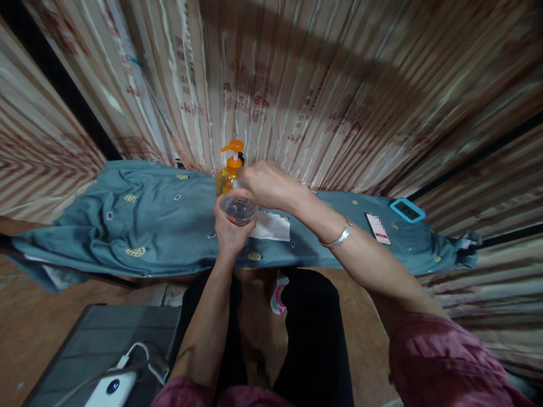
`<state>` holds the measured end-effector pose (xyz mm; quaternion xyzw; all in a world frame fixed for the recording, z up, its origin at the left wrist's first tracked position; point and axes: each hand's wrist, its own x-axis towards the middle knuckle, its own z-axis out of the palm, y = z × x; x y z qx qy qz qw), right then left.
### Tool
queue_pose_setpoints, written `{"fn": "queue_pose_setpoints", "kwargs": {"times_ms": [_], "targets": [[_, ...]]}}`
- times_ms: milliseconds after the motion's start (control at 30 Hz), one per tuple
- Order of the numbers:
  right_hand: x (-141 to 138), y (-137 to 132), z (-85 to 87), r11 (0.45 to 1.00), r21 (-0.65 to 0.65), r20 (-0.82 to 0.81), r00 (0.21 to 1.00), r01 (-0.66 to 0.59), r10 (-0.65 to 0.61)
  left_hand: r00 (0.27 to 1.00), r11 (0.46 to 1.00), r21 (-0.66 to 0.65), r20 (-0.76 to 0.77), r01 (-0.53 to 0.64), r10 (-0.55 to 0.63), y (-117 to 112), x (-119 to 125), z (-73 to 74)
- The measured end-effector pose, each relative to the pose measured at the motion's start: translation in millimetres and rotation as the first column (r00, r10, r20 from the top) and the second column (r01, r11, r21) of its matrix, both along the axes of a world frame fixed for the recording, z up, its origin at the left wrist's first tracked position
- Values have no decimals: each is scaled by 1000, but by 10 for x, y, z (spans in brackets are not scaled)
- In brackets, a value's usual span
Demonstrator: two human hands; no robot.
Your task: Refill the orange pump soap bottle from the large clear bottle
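My left hand (231,229) is wrapped round a clear plastic cup (241,209), holding it over the cloth-covered table. Curled in over the far rim of the cup is my right hand (265,183), its fingers closed. A small pale patch shows at those fingertips, but I cannot make out what it is. Just behind the cup stands a pump bottle (224,180) with an orange pump head and a see-through yellowish body; the cup and my hands hide part of it. A white tissue (274,227) lies flat on the cloth, right of the cup.
On the right of the teal pineapple-print cloth (169,217) lie a phone (378,229) and a blue-framed digital timer (407,210). A patterned curtain (271,102) hangs close behind the table. At lower left, a white power bank (112,387) with a cable rests on a grey surface (106,330).
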<state>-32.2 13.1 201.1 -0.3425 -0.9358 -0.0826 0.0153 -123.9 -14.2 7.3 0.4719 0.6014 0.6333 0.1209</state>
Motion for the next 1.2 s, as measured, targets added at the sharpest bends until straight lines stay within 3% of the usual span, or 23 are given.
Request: {"fn": "queue_pose_setpoints", "kwargs": {"times_ms": [200, 400, 600, 700, 767, 833, 867, 933, 1067, 1200], "targets": [[13, 40, 47, 992, -100, 40, 996, -73, 77, 1000, 1000, -8, 12, 3, -3, -6, -1, 1], [-44, 40, 2, 1000, -19, 22, 1000, 4, -4, 1000, 1000, 6, 4, -11, 11, -2, 6, -4], [-37, 34, 116, 990, -111, 64, 993, -90, 97, 1000, 1000, 18, 11, -5, 5, -1, 13, 2], [64, 119, 128, 983, -137, -53, 991, -127, 120, 1000, 1000, 16, 13, 0, 0, 0, 11, 0], [184, 207, 80, 975, -153, -246, 962, -160, 119, 1000, 1000, 20, 10, 0, -1, -3, 11, 5], [352, 288, -24, 952, -241, -522, 852, -190, 38, 1000, 1000, 19, 5, -4, 3, -9, 12, 15], [454, 316, -100, 918, -327, -661, 749, -223, -54, 1000, 1000, 15, 2, -5, 5, -13, 12, 21], [684, 339, -303, 804, -529, -814, 429, -271, -391, 1000, 1000, 4, 0, -4, 4, -21, 14, 33], [1179, 307, -915, 764, -629, -775, 187, -139, -604, 1000, 1000, -24, -5, -3, 3, -32, 8, 42], [1554, 340, -1635, 687, -714, -697, -49, 133, -715, 1000, 999, -45, -19, -2, 1, -32, -8, 32]]}}
